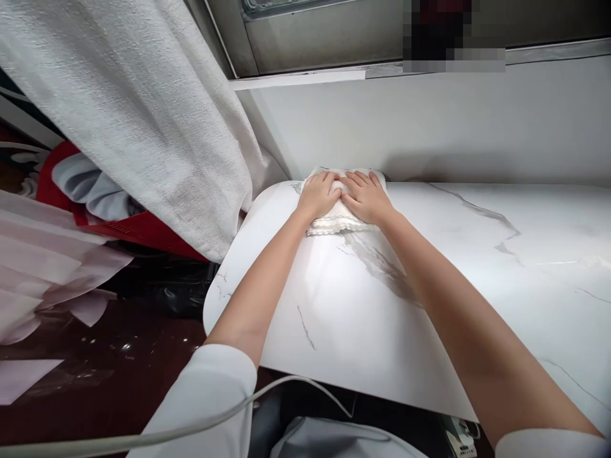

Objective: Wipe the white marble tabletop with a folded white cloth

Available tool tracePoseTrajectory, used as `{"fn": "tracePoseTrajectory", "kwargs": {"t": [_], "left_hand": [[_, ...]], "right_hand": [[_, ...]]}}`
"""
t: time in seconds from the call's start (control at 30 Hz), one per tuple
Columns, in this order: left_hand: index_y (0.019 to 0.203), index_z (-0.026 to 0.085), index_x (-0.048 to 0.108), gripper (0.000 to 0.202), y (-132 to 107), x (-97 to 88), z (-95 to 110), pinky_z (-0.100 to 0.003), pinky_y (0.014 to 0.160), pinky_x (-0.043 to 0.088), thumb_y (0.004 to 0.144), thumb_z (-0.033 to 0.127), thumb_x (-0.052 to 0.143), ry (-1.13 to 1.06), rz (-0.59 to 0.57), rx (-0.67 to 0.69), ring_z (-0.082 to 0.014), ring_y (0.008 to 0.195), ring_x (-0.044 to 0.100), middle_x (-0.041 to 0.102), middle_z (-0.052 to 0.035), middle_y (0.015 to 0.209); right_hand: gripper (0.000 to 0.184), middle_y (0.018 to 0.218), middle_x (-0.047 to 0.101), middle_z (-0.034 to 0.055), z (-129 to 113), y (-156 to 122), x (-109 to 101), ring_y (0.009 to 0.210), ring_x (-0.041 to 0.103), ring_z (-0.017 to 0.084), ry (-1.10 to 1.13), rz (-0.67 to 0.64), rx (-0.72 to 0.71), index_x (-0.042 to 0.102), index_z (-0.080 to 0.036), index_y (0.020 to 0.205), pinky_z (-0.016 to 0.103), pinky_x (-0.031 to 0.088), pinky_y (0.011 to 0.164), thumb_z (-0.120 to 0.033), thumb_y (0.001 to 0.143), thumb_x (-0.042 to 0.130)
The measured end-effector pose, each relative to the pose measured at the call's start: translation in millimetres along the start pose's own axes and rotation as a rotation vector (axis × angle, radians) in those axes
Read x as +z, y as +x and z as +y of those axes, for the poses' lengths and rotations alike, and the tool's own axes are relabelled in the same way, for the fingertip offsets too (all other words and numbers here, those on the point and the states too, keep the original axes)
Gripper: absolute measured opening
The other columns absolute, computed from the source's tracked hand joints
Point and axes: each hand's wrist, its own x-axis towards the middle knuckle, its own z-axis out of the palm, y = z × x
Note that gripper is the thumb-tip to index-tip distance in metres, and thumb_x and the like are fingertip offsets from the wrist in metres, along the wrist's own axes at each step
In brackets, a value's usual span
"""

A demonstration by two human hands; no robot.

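A folded white cloth (341,222) with a wavy edge lies on the white marble-patterned table (324,305), near its far side by the wall. Both of my arms reach forward to it. My left hand (319,196) rests flat on the left part of the cloth, fingers stretched out. On the right part, my right hand (366,196) presses down with its fingers spread. The two thumbs nearly meet in the middle. The cloth's centre is partly hidden under the hands.
A white curtain (191,127) hangs at the table's left end. Beyond it is a red container (153,226) holding grey cloth (95,187). Pinkish sheets (42,254) hang at far left. A pale cable (214,420) crosses in front of me. A white wall (477,127) borders the table's back.
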Motion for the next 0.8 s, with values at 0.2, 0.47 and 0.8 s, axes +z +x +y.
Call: {"fn": "tracePoseTrajectory", "kwargs": {"t": [0.2,0.47,0.8], "left_hand": [[0.123,0.015,0.058,0.037,15.4,7.2,6.2,-0.044,0.113,0.033,0.091,0.022,0.041,0.036,-0.036,0.008,-0.0288,0.125,0.053,0.062,-0.0128,0.132],[0.127,0.017,0.057,0.039,-0.4,4.9,11.2,-0.042,0.117,0.029,0.094,0.024,0.038,0.005,-0.026,0.034,-0.0251,0.13,0.05,0.059,-0.011,0.139],[0.129,0.016,0.056,0.037,-60.8,-9.4,39.3,-0.04,0.121,0.026,0.096,0.023,0.04,0.016,-0.028,0.058,-0.0222,0.136,0.047,0.058,-0.011,0.141]], "right_hand": [[0.053,0.157,0.041,0.0108,8.2,3.7,-2.8,0.145,0.032,0.027,-0.029,0.036,0.055,0.046,-0.014,0.147,0.05,0.016,0.121,-0.031,0.099,0.032],[0.053,0.158,0.039,0.0126,-4.2,-13.1,-3.1,0.146,0.031,0.028,-0.073,0.051,0.08,0.045,-0.012,0.148,0.051,0.016,0.121,-0.028,0.099,0.031],[0.054,0.157,0.039,0.0144,-40.7,-75.4,-8.0,0.146,0.032,0.03,-0.15,0.064,0.102,0.044,-0.01,0.149,0.052,0.019,0.12,-0.028,0.101,0.028]]}}
